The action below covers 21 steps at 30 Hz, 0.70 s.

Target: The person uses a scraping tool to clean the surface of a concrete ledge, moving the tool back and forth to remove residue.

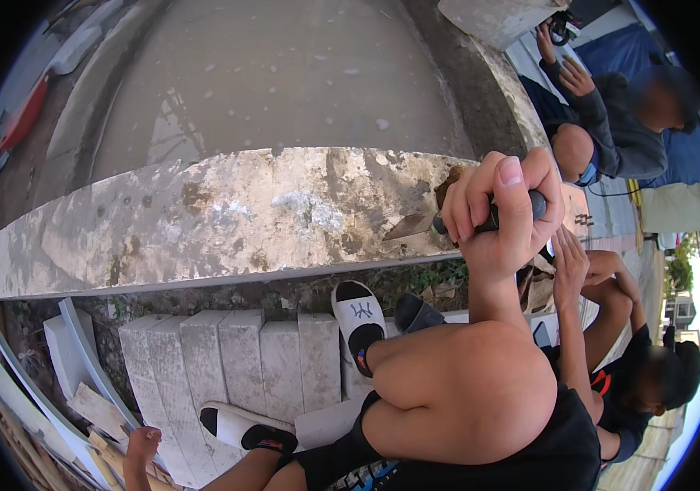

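Note:
My right hand (507,209), fist closed, grips the dark handle of a small trowel-like tool (409,227). Its pointed metal blade shows to the left of my fingers, close over a stained concrete ledge (317,209). A brown, rough piece (446,186) shows beside my knuckles; whether it belongs to the tool I cannot tell. At the lower left, my left hand (144,446) has its fingers curled, near a pale board (98,411). Anything inside those fingers is hidden. My bent knee (497,376) rises below my right wrist.
Murky water (284,74) lies beyond the ledge. Pale blocks (240,360) line the ground by my sandals (358,311). Curved strips (92,360) stand at left. Two people sit at right: one in a dark jacket (620,131), another in a black shirt (632,393). A white container (493,20) stands above.

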Tool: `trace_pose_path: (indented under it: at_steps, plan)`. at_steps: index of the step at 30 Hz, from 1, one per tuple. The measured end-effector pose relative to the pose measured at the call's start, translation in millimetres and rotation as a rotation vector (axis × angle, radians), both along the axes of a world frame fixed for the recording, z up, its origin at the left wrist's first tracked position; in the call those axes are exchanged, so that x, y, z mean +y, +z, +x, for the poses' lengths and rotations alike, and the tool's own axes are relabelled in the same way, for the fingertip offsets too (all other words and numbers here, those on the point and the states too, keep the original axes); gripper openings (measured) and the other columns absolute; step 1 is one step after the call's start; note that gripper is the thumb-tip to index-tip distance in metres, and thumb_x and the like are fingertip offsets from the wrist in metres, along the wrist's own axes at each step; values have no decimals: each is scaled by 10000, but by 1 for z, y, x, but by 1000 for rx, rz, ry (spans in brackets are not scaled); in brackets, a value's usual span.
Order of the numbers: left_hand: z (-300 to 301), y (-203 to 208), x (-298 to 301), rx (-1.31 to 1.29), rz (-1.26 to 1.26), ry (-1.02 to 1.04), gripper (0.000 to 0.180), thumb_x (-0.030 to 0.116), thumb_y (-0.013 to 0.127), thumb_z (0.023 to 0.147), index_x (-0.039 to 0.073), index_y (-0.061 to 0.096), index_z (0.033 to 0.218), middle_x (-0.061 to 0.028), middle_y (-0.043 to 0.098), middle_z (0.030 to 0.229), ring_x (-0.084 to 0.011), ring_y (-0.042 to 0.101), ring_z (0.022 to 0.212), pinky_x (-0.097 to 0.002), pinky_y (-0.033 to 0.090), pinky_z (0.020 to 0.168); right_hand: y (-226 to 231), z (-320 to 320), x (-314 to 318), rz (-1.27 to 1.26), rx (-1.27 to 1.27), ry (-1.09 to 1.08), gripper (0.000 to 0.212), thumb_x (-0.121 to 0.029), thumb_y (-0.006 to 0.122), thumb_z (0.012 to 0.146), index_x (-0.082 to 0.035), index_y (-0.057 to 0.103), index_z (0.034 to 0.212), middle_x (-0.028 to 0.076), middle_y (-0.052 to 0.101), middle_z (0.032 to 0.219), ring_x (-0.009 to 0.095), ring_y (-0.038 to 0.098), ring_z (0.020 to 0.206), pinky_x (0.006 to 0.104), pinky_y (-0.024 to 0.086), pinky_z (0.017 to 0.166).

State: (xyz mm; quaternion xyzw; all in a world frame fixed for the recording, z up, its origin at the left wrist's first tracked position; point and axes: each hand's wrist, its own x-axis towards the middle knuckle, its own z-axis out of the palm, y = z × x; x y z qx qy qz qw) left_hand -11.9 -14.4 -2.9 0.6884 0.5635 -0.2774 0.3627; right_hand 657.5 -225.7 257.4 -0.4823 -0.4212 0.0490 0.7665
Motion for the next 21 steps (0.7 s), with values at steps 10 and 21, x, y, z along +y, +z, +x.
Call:
trace_pose_path:
  at_steps: [10,21]
  plan:
    - [8,-2,7,-32,30,-25,212,193,630,919,22,755,900,-132,733,791,-244,709,745,-368,556,713,15,7,8,50,184,-104,303,-277,650,1008,-97,461,853,28,434,612,112,424,441,252,349,383]
    - [3,-4,2,-36,2,-13,205,162,614,908,13,754,913,-141,739,800,-236,718,766,-355,557,729,3,15,29,-225,386,-88,366,-337,707,969,-71,494,834,1,453,626,90,457,475,253,360,399]
